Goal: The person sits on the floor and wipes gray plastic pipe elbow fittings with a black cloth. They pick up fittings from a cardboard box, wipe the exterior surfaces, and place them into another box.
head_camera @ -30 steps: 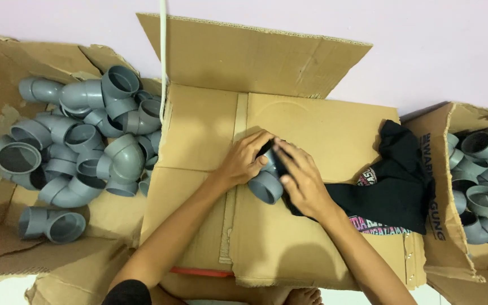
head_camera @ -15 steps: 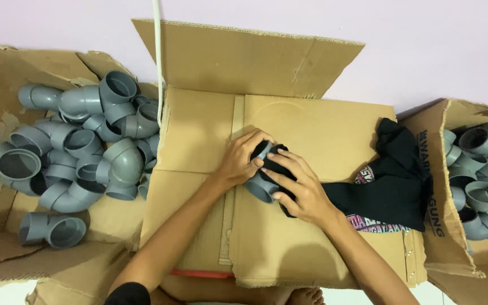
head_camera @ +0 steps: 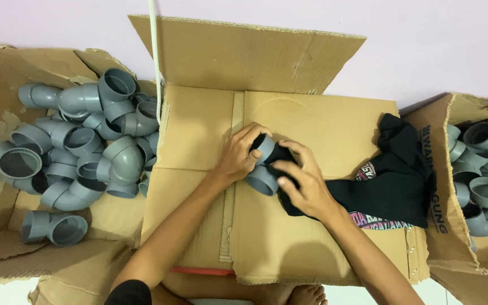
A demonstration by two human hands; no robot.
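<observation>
The left hand is curled around a grey plastic bent pipe piece and holds it tight, with the thumb and fingers wrapped over its top end. The pipe piece sits right between the two hands, on top of the flat brown cardboard box. One round end points up and away from the person, under the left fingers. The other round end points down and to the left, just below that hand.

The right hand is closed around a bunch of the black cloth and presses it on the right side of the pipe piece. So the pipe lies just left of the right hand, touching the cloth. The rest of the cloth trails off to the right of that hand. Both hands are on the pipe piece. The left one has the firmer hold.

Far to the left of the hands is a pile of grey pipe pieces. Far to the right is a box of more grey pipe pieces.
</observation>
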